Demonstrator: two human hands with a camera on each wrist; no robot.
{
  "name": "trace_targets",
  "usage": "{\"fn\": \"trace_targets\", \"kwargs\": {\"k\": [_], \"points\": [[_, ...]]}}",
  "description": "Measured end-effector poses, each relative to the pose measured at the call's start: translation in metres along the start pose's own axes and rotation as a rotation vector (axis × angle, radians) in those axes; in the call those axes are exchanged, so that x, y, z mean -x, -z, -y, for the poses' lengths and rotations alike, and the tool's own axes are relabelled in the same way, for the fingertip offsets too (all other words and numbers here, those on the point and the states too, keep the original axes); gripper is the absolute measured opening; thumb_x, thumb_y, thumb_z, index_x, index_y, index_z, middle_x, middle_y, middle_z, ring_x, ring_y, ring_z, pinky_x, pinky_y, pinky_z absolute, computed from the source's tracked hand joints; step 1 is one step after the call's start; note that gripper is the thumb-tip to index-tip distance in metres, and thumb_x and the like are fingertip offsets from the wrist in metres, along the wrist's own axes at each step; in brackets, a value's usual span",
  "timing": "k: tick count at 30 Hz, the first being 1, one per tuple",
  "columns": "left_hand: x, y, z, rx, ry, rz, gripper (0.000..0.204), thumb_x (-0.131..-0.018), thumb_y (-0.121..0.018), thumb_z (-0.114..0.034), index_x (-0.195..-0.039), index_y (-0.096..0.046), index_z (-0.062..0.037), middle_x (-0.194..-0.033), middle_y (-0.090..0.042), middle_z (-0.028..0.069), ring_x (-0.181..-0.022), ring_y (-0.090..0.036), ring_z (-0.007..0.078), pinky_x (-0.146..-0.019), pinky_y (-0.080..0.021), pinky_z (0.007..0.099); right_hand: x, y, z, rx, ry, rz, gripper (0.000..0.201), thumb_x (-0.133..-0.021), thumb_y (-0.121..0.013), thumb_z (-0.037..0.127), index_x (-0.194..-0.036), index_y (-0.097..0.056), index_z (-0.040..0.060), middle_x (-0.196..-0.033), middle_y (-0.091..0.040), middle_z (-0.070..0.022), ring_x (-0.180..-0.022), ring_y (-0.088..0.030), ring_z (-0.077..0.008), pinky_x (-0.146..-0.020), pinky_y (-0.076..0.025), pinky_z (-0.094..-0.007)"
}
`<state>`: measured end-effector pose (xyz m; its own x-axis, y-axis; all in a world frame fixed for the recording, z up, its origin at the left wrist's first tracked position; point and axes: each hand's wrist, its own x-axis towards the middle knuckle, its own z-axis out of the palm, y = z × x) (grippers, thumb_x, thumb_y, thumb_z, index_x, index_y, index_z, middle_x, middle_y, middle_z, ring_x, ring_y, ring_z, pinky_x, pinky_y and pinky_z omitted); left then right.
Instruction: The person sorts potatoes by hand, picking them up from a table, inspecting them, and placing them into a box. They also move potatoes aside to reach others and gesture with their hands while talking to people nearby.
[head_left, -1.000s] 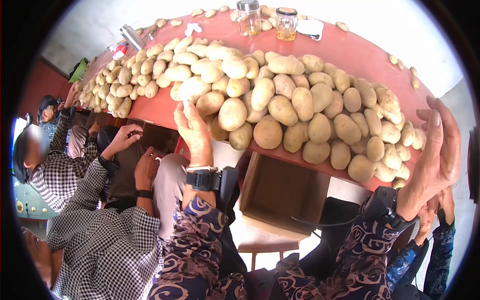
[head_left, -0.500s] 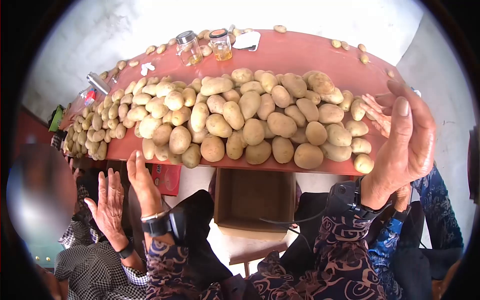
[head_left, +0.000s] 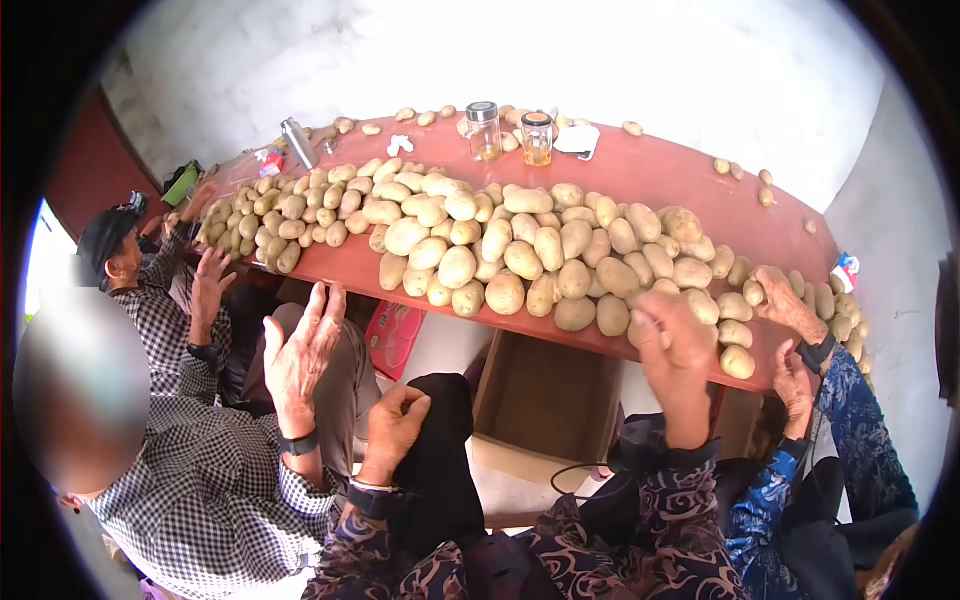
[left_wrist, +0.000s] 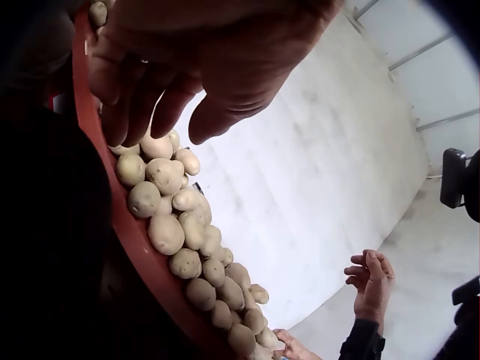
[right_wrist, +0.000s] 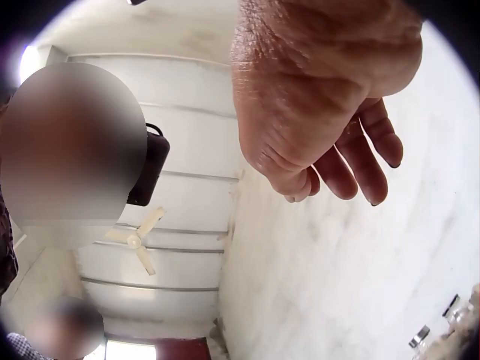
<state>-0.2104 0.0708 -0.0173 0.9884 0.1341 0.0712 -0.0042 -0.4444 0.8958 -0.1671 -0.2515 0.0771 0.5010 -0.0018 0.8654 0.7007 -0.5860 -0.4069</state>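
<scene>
— Where are your hands?
— Apart, holding nothing: my left hand (head_left: 392, 425) hangs loosely curled below the table edge (head_left: 560, 338); my right hand (head_left: 678, 345) hangs loose at the rim, beside the potatoes (head_left: 505, 293).

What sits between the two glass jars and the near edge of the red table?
In the head view, the potato pile covers the red table between the glass jars and the near edge.
</scene>
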Motion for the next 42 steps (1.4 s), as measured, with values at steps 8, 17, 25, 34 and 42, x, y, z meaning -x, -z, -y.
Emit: {"fn": "trace_targets", "kwargs": {"k": [8, 17, 25, 34, 42], "points": [[0.003, -0.019, -0.006, -0.359, -0.148, -0.066, 0.014, -0.072, -0.064, -0.018, -0.075, -0.06, -0.0052, -0.072, -0.058, 0.0093, -0.069, -0.058, 0.0247, -0.062, -0.045, 0.0341, 0.099, -0.024, 0.01, -0.257, -0.474, 0.258, 0.006, -0.076, -0.061, 0.004, -0.082, -0.059, 0.0022, -0.071, -0.057, -0.0076, -0.058, -0.055, -0.0153, -0.053, -0.044, -0.0252], [0.011, -0.026, -0.012, -0.42, -0.225, -0.125, 0.015, -0.072, -0.064, -0.02, -0.075, -0.06, -0.0058, -0.072, -0.058, 0.0096, -0.069, -0.058, 0.0257, -0.063, -0.045, 0.0355, 0.143, -0.038, -0.027, -0.115, -0.431, 0.379, 0.006, -0.074, -0.061, 0.011, -0.076, -0.059, 0.0058, -0.075, -0.061, -0.0098, -0.069, -0.059, -0.0286, -0.061, -0.047, -0.0359], [0.016, -0.021, -0.009, -0.48, -0.22, -0.139, 0.015, -0.071, -0.064, -0.02, -0.076, -0.061, -0.0061, -0.072, -0.058, 0.0091, -0.067, -0.057, 0.0238, -0.062, -0.045, 0.0344, 0.154, -0.033, -0.019, -0.055, -0.461, 0.511, 0.011, -0.076, -0.058, 0.018, -0.074, -0.059, 0.0071, -0.074, -0.06, -0.0107, -0.07, -0.058, -0.0311, -0.064, -0.046, -0.039], [0.015, -0.015, -0.009, -0.504, -0.181, -0.174, 0.017, -0.071, -0.065, -0.023, -0.076, -0.062, -0.0072, -0.073, -0.06, 0.0096, -0.068, -0.058, 0.0253, -0.063, -0.046, 0.0359, 0.149, -0.025, -0.012, -0.058, -0.458, 0.544, 0.012, -0.074, -0.061, 0.018, -0.073, -0.058, 0.0061, -0.07, -0.06, -0.0123, -0.068, -0.058, -0.032, -0.062, -0.046, -0.0396], [0.013, -0.024, -0.019, -0.445, -0.126, -0.171, 0.018, -0.071, -0.065, -0.024, -0.076, -0.063, -0.0077, -0.075, -0.062, 0.0107, -0.072, -0.06, 0.0271, -0.066, -0.047, 0.0364, 0.16, -0.017, -0.006, -0.089, -0.521, 0.6, 0.012, -0.075, -0.06, 0.019, -0.075, -0.06, 0.007, -0.07, -0.061, -0.0125, -0.069, -0.059, -0.0315, -0.063, -0.047, -0.0382]]}}
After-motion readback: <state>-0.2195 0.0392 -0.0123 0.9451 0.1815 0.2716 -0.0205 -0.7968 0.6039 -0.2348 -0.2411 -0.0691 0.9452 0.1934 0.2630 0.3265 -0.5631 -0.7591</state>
